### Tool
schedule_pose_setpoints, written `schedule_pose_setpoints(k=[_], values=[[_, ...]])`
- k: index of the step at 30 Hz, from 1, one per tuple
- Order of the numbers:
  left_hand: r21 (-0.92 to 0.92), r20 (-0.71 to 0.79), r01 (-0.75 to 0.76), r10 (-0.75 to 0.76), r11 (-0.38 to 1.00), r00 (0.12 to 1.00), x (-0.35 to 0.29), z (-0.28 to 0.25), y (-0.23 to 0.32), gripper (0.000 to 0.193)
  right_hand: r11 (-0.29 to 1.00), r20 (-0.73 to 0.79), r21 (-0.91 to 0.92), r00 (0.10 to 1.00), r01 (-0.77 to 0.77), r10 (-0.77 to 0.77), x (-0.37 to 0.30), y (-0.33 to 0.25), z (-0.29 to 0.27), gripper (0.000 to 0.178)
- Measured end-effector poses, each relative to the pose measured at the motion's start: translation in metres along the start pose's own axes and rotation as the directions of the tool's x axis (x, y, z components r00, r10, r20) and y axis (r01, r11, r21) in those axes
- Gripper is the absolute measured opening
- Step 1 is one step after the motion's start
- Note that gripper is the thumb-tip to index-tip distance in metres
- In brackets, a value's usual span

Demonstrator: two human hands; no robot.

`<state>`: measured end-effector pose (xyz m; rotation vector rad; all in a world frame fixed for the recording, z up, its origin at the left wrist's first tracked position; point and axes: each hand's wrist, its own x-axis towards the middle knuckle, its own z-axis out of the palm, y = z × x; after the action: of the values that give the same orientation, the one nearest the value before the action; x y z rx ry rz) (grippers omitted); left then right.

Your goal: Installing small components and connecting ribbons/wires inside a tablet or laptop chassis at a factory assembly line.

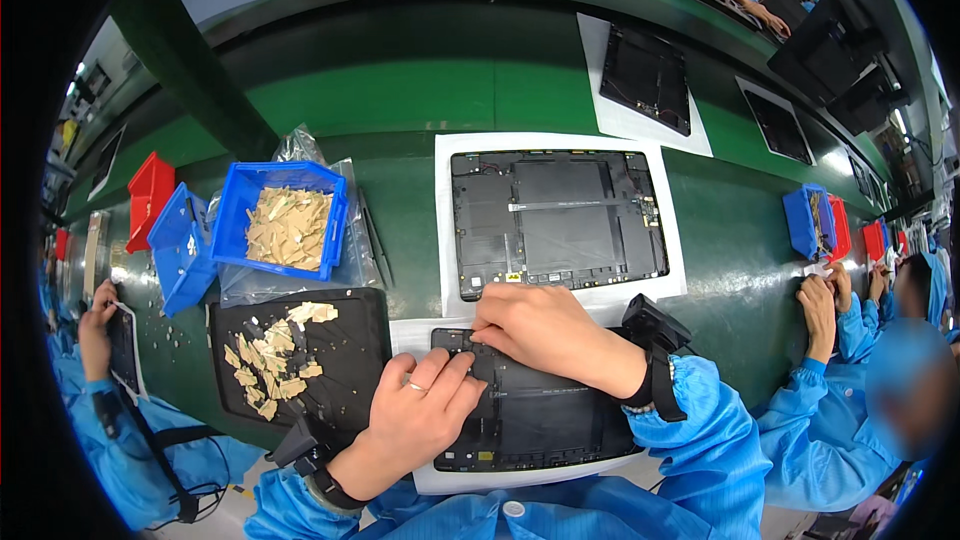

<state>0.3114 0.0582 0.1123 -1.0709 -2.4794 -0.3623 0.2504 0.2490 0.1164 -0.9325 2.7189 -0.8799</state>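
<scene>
Right in front of me lies an opened black tablet housing point(550, 415) with its inner parts showing, on a white sheet. Both hands meet at its far left corner. My left hand point(425, 410), wearing a ring, has its fingers bent and closed, their tips on the housing near that corner. From the right, my right hand point(540, 332) reaches across the far edge with thumb and fingers pinched together at the same corner. Whatever small thing sits between the fingertips is too hidden to name. Each wrist carries a strapped black device.
Beyond lies a second opened tablet housing point(485, 230) on a white sheet point(672, 260). To the left are a black tray point(355, 360) with scattered beige pieces, a blue bin point(228, 212) of similar pieces, and tweezers point(377, 245). Co-workers sit on both sides.
</scene>
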Motion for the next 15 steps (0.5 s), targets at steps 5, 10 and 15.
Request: schedule_pose_setpoints(k=[5, 10, 15], values=[[-0.101, 0.106, -0.029, 0.039, 0.995, 0.994, -0.002, 0.009, 0.002, 0.019, 0.991, 0.058, -0.132, 0.998, 0.013, -0.005, 0.008, -0.009, -0.005, 0.012], [-0.18, 0.151, -0.004, 0.032, 0.984, 0.988, 0.008, -0.012, -0.01, 0.019, 0.994, -0.02, -0.098, 0.998, 0.056, -0.058, 0.003, -0.003, 0.002, 0.013], [0.254, 0.157, 0.298, -0.343, 0.92, 0.926, 0.003, 0.004, -0.025, 0.024, 0.978, -0.264, -0.164, 0.949, 0.132, -0.172, -0.008, -0.004, 0.02, 0.012]])
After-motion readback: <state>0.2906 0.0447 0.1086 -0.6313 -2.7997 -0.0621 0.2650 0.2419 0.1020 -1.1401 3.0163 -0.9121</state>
